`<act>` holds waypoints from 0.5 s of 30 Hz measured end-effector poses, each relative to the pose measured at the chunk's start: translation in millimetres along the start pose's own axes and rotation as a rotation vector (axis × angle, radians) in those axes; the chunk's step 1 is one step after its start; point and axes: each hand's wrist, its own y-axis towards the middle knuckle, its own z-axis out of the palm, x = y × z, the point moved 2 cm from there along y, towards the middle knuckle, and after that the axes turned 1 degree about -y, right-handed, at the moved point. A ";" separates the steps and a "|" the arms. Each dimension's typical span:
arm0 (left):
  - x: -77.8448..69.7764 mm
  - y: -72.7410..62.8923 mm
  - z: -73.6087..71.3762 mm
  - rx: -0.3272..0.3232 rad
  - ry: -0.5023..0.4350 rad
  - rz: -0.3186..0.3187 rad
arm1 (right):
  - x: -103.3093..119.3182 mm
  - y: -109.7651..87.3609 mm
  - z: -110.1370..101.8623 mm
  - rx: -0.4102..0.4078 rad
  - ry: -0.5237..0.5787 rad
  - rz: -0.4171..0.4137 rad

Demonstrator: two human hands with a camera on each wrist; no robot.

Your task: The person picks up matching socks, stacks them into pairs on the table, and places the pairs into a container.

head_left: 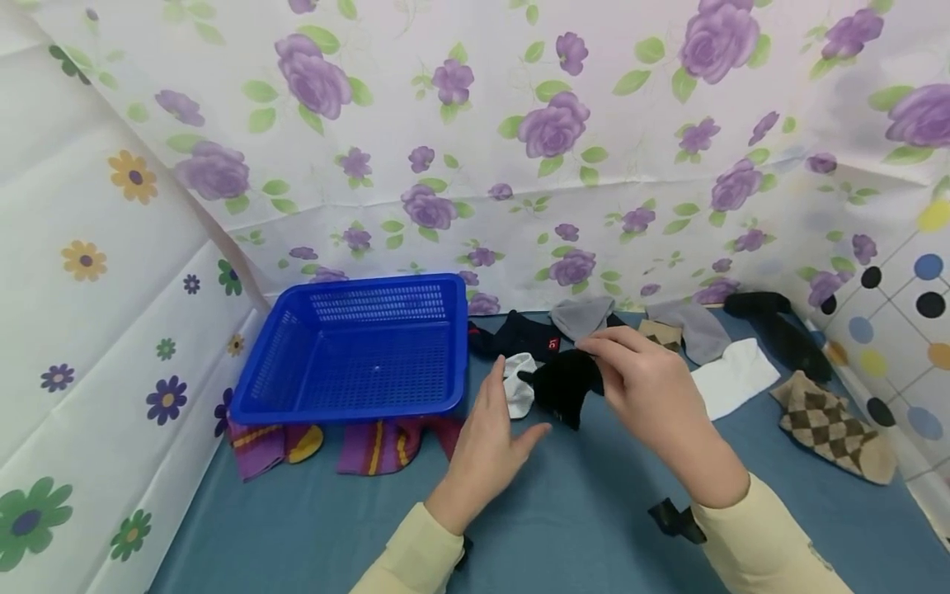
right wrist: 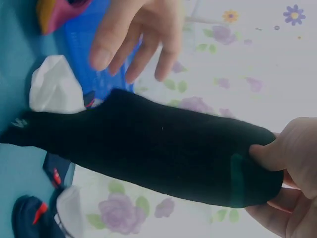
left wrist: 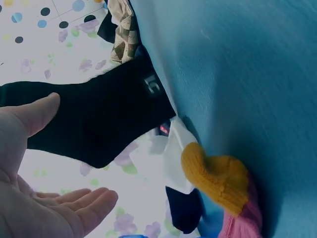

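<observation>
Presently, head view: right hand [head_left: 653,396] pinches one end of a black knitted sock [head_left: 566,384], which hangs over the blue-covered desk [head_left: 564,528], out beyond the right edge of the basket. Left hand [head_left: 486,450] faces it, fingers extended, thumb spread, nothing gripped. The two hands stand apart, sock between them.

Blue perforated plastic basket [head_left: 377,309] sits toward the desk's back left corner. Two purple socks with yellow stripes [head_left: 371,450] lie at its front edge. Crumpled white sock [head_left: 517,396] just behind the left fingertips. Along the desk's back edge: navy sock with red label [head_left: 519,334], plain grey socks [head_left: 693,326]; a long black sock [head_left: 794,338] at the back right corner. Brown-and-beige argyle sock [head_left: 834,429] near the right edge, a flat white sock [head_left: 742,375] left of it.

Left wrist view: thumb overlaps the black sock; contact cannot be told. Pale mark shows on its cuff. Yellow sock end [left wrist: 215,173] lies by the white one.

Right wrist view: toe end clamped between right thumb [right wrist: 270,156] and fingers, cuff angled down toward the desk. Left fingers hang close above the heel.
</observation>
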 end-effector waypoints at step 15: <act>26.2 4.5 16.0 0.179 -0.468 -0.007 | -16.8 -15.9 0.7 -0.074 0.122 0.267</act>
